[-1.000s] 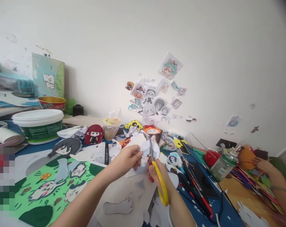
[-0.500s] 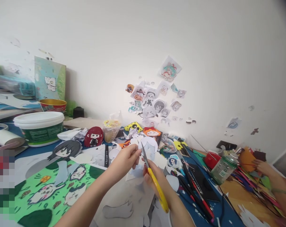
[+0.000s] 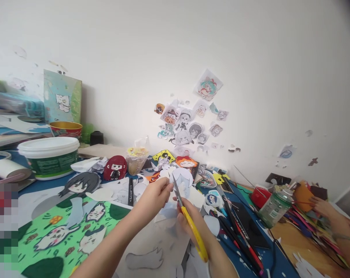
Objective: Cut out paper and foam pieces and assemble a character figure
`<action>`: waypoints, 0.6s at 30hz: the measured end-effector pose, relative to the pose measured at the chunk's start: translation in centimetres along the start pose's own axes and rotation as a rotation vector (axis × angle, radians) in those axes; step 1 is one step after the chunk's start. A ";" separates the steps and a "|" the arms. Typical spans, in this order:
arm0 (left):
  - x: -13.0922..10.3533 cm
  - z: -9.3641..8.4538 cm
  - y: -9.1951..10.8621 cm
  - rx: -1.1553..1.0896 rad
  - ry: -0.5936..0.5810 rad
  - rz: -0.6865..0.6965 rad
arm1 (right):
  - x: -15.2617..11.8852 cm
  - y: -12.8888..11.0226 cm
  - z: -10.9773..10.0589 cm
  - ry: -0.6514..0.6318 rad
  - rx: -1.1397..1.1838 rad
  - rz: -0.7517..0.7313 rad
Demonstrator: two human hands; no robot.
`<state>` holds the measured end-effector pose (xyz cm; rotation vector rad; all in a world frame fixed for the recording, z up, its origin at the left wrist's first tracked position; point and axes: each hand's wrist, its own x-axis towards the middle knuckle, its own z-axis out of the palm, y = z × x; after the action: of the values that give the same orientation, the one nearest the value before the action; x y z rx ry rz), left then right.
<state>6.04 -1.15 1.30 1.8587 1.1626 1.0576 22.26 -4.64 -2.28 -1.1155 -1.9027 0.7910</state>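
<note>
My right hand (image 3: 189, 216) is closed around yellow-handled scissors (image 3: 192, 224), whose blades point up and away from me. My left hand (image 3: 159, 191) pinches a white paper cutout (image 3: 183, 178) shaped like a head of hair, its left edge at the fingertips. The blades lie against the paper next to those fingers; whether they are cutting into it I cannot tell. Below my hands, a pale sheet (image 3: 154, 233) carries a loose cutout (image 3: 144, 258) shaped like a long strip with a jagged end.
Left are a green painted sheet (image 3: 56, 231) and a lidded white tub (image 3: 49, 158). Several pens (image 3: 241, 239), a glass jar (image 3: 276, 206) and a red cup (image 3: 258, 196) stand or lie to the right. At far right, another person's hand (image 3: 322, 206) reaches among coloured paper strips.
The view has shifted very slightly. My hands, the scissors and the white cutout hold nearly the same positions.
</note>
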 end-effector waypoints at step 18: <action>0.0 0.4 0.5 -0.102 0.024 -0.040 | 0.2 0.1 0.2 0.041 0.032 -0.003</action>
<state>6.52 -1.41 1.54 1.7413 1.1337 1.0989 22.06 -4.45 -2.39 -1.1008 -1.8512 0.7876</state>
